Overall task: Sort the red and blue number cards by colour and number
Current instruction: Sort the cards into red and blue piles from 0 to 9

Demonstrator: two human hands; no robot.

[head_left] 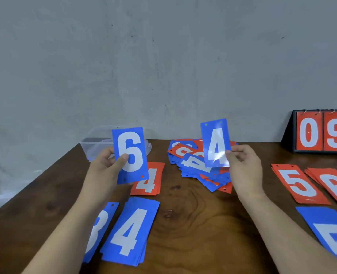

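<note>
Where the brown wooden counter (193,218) meets the grey wall (163,56), its left edge slants just outside the left hand (106,165). Bare wood lies between and below both hands. Left fingers (123,160) pinch the blue 6 card (130,153) upright, thumb on its face, above the red 4 card (151,182) and the blue 4 stack (130,232). Right hand (244,167): fingers (235,153) pinch the blue 4 card (216,143) by its lower right edge, over the mixed pile (193,165). The red 5 stack (300,184) lies right of them.
</note>
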